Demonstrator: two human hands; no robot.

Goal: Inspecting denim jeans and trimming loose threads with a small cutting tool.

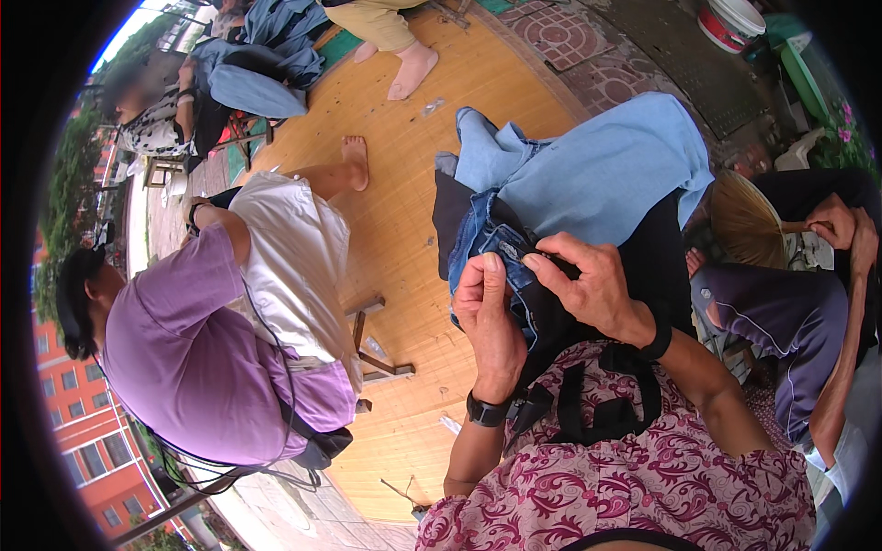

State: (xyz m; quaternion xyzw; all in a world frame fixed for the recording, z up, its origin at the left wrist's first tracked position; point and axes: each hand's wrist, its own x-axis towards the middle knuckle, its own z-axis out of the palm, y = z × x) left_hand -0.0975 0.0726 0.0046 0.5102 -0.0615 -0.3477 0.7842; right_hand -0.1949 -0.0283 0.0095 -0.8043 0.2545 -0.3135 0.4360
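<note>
A pair of blue denim jeans (pixel 606 161) lies across my lap, the pale leg spread away from me and the darker waistband (pixel 487 225) bunched close to my hands. My left hand (pixel 491 317) is closed, thumb and fingers pinching the waistband's edge. Just right of it, my right hand (pixel 593 285) is closed too, thumb and forefinger meeting over the denim. Something small and dark shows by those right fingertips; its kind cannot be made out. Dark cloth (pixel 652 248) lies beneath the jeans, over my legs.
On the left a person in a purple shirt (pixel 197 340) bends over white cloth (pixel 289 266). At the right a seated person's hand holds a straw fan (pixel 744 220). Bare feet rest on the yellow mat (pixel 395 275). A small wooden stool (pixel 372 344) and a white bucket (pixel 730 23) stand farther off.
</note>
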